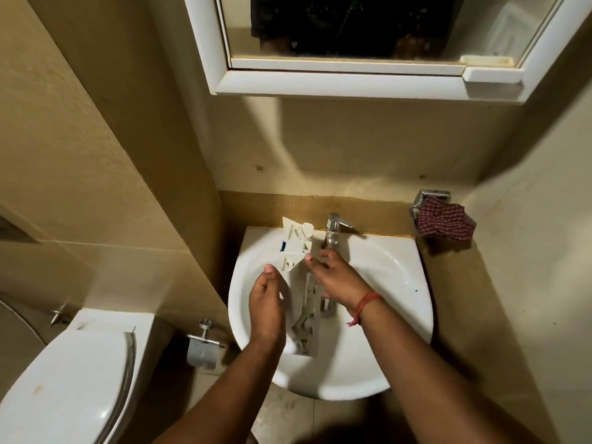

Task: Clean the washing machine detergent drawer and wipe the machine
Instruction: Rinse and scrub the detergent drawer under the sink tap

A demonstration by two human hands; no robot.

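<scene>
The white plastic detergent drawer (pixel 304 302) lies lengthwise in the white wash basin (pixel 394 283), its far end with a blue tab propped on the basin's back rim. My left hand (pixel 267 306) rests against the drawer's left side with the fingers fairly straight. My right hand (pixel 333 277), with a red thread on the wrist, lies over the drawer's right side, fingers spread and reaching under the chrome tap (pixel 334 232). Whether either hand grips the drawer is not plain.
A red checked cloth (pixel 443 222) hangs on a chrome holder right of the tap. A mirror cabinet (pixel 352 78) juts out above the basin. A toilet (pixel 70 379) stands at lower left, with a paper holder (pixel 203 347) on the wall beside the basin.
</scene>
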